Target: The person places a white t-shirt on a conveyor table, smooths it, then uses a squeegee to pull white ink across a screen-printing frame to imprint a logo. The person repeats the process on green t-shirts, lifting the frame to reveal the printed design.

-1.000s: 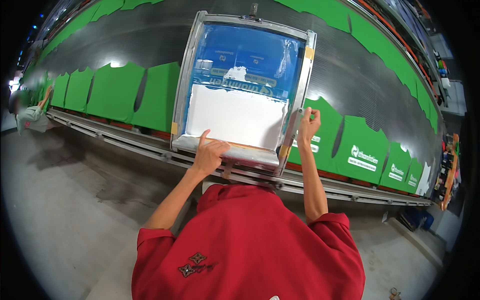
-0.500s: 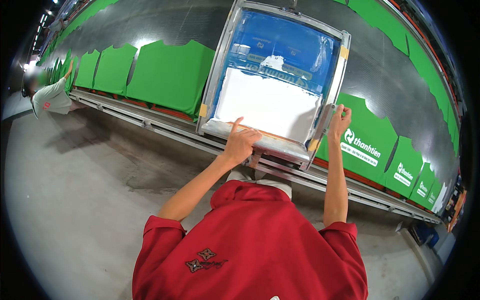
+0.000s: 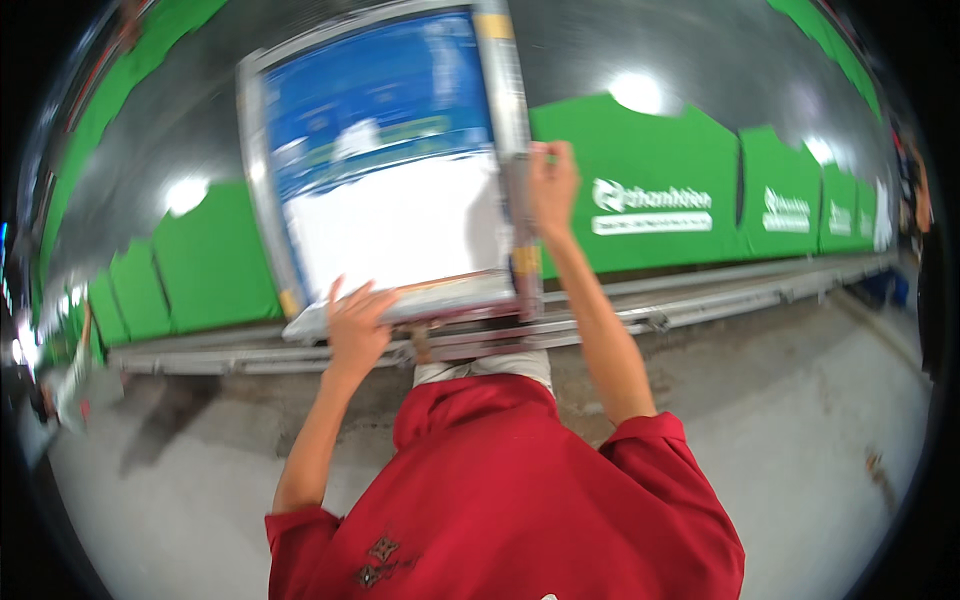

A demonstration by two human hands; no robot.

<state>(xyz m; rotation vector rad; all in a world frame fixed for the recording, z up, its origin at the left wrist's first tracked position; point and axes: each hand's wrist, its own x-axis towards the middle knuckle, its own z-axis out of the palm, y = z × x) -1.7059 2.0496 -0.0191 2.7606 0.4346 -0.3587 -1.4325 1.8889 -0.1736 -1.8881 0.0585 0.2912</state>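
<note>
A screen printing frame (image 3: 507, 95) with a metal rim and blue mesh rests over the long dark table. White ink (image 3: 400, 225) covers the near half of the mesh, with smears farther up. My left hand (image 3: 358, 322) grips the near rim toward its left corner, fingers curled over the edge and index finger pointing forward. At the right side of the frame, my right hand (image 3: 553, 190) is closed on the rim, fingers bent. Right of the frame lies a green cloth piece (image 3: 660, 175) with a white print. What lies under the frame is hidden.
More green cloth pieces (image 3: 210, 265) lie leftward, plain, and others with prints continue to the right. A metal rail (image 3: 720, 298) runs along the table's near edge. At far left stands another person (image 3: 75, 385), blurred. Grey concrete floor (image 3: 790, 440) lies in front.
My view has turned, and the picture is blurred. The frame and both hands have shifted left along the table, uncovering more of the printed green piece. Both hands stay on the frame.
</note>
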